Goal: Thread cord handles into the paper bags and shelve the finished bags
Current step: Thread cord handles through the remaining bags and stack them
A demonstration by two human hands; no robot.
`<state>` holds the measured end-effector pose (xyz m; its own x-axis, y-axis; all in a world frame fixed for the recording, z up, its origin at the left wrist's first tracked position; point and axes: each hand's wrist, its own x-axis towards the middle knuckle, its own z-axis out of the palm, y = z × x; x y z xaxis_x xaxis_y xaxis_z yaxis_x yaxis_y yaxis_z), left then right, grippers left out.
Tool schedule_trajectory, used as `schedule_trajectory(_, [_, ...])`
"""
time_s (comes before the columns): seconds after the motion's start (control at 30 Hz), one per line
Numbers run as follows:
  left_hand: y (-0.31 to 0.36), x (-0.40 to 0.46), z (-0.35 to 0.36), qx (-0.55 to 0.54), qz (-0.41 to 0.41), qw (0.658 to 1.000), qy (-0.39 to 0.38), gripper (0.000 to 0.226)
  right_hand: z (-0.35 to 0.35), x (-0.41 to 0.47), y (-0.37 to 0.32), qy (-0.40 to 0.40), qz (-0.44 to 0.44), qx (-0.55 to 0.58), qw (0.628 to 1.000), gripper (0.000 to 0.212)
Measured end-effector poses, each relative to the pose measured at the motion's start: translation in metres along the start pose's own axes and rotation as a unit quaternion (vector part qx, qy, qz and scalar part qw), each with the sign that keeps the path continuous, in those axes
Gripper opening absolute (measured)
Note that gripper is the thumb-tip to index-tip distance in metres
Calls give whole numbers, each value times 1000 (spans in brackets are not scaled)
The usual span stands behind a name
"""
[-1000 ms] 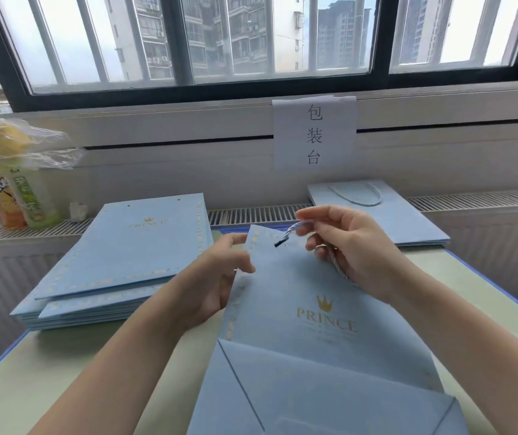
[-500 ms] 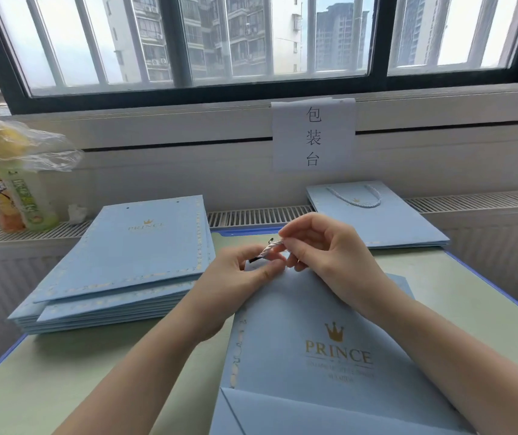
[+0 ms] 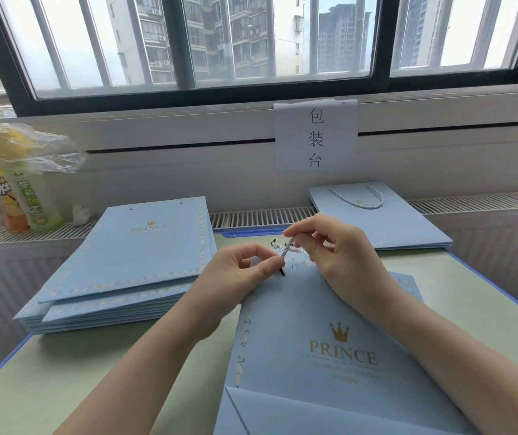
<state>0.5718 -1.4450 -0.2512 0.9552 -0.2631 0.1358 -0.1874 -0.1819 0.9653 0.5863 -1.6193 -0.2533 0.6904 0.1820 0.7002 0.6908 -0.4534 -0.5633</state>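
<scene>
While the flat paper bag (image 3: 320,328) lies on the pale green table (image 3: 63,372) directly in front of the person, both hands work at its far, top edge. The right hand (image 3: 336,255) pinches the twisted cord (image 3: 286,250) between thumb and fingertips, a little back from its dark stiffened tip (image 3: 282,272). The left hand (image 3: 239,274) has thumb and forefinger closed at the bag's top corner, right beside that tip; whether it grips the paper alone or the cord as well I cannot quite tell, since the fingers cover the spot.

The cord looks soft and limp, so it is probably best held close behind the hard tip, where it will steer instead of buckling. The bag seems light and fairly stiff, yet thin card creases easily, so it wants steadying at the edge near the hole.

This bag is light blue, with a gold crown and "PRINCE" printed on its face and a pale dashed border down its left side. To the left sits a stack of unthreaded bags (image 3: 126,262), punch holes showing; at the far right lies a finished bag (image 3: 383,221) with its handle looped on top.
</scene>
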Motion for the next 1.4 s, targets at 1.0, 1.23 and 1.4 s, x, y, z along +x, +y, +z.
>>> schedule_trajectory(1.0, [-7,3,-1,95,-24,994,40,13,2,-6,2,-72,-16,-180,981,13])
schedule_trajectory(1.23, [-9,5,-1,98,-15,995,31,12,8,-9,-4,-119,-23,-192,974,11])
schedule_trajectory(1.4, [-8,5,-1,113,12,992,55,13,7,-9,-6,-104,18,-221,970,17])
